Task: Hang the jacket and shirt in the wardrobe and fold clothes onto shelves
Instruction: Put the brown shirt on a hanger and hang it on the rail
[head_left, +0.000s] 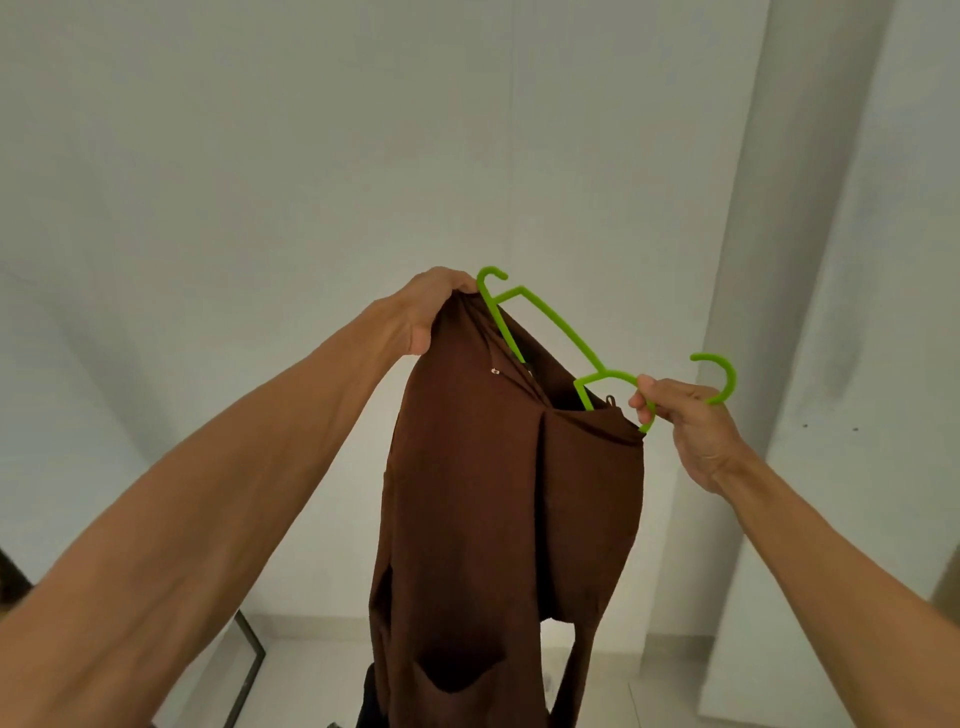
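I see left grip (431, 306) clenched on the top edge of the brown shirt (493, 493). Right grip (685, 421) pinches the green hanger (561, 327) just below its hook. Shirt hangs between and under both grips.

A plain white wall (260, 156) fills most of the view. A white square column (779, 260) stands at the right. Below, a black-framed panel (248, 688) leans at the lower left on the pale floor (322, 675).
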